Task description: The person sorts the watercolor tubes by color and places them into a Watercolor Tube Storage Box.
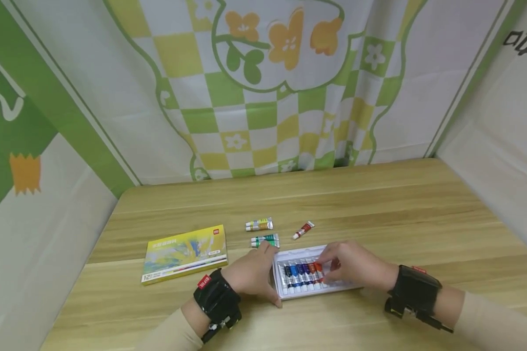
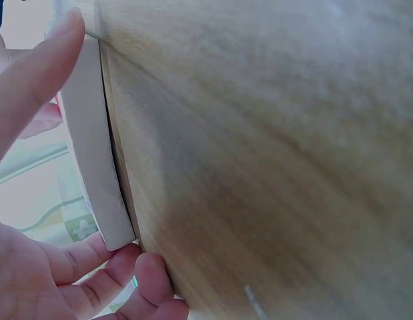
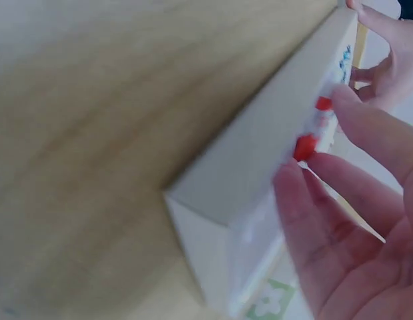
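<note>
One wooden table [image 1: 377,195] bears all items. Yellow box [image 1: 184,252]: left of white tray [image 1: 296,254]. Tray: long axis left-right, right end slightly farther away. Left hand [image 1: 252,274] grips its left end; right hand [image 1: 355,264] pinches an orange-red tube [image 3: 305,147] at its right part, blocking view there. In tray: paint tube row [image 1: 300,273], caps at near side. Beyond tray: yellow-and-ochre pair [image 1: 260,224], green pair [image 1: 265,240], caps left; single red tube [image 1: 304,229], cap trayward.

A pale wood-grain desk [image 1: 377,204] with a rounded far-left corner. On its left lies a flat yellow box [image 1: 184,251], slightly slanted. Right of it lie two yellowish tubes [image 1: 259,224], two green tubes [image 1: 268,240] and one red tube [image 1: 305,229]. A white tray [image 1: 300,253] sits just nearer the viewer.
</note>
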`<state>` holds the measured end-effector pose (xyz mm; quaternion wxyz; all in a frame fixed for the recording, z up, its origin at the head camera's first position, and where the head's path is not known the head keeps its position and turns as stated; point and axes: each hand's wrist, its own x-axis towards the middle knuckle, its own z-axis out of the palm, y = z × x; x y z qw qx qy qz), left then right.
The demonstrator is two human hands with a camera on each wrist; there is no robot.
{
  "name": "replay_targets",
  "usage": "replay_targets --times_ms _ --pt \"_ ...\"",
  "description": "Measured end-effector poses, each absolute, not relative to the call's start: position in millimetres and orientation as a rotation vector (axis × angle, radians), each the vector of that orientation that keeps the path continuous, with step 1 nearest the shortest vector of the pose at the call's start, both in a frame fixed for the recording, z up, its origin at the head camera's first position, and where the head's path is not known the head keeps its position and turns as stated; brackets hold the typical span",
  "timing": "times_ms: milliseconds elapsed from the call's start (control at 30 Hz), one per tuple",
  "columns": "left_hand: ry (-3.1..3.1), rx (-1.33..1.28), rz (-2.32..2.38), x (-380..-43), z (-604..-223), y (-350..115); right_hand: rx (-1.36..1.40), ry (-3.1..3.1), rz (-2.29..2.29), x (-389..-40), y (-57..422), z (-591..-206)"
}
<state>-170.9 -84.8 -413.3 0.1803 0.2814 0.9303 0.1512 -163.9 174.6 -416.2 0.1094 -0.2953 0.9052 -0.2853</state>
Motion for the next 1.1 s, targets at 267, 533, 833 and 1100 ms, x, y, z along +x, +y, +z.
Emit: replay_targets --times_ms 267,533,833,1100 --pt "2.643 0.81 0.4 -169.3 -413.1 -84.0 -0.871 2.663 -0.633 -168.2 164.1 -406.6" --pt "2.633 0.786 0.408 -170.8 -414.9 -84.3 -0.864 2.69 -0.438 -167.8 149.7 -395.9" --pt "2.628 0.784 0.441 -170.9 -416.6 -84.6 -0.825 2.726 -0.38 -165.6 148.3 -395.1" --pt "2.644 0.796 0.453 -169.3 -418.0 -86.1 -0.802 2.641 -0.481 -171.6 155.5 -395.7"
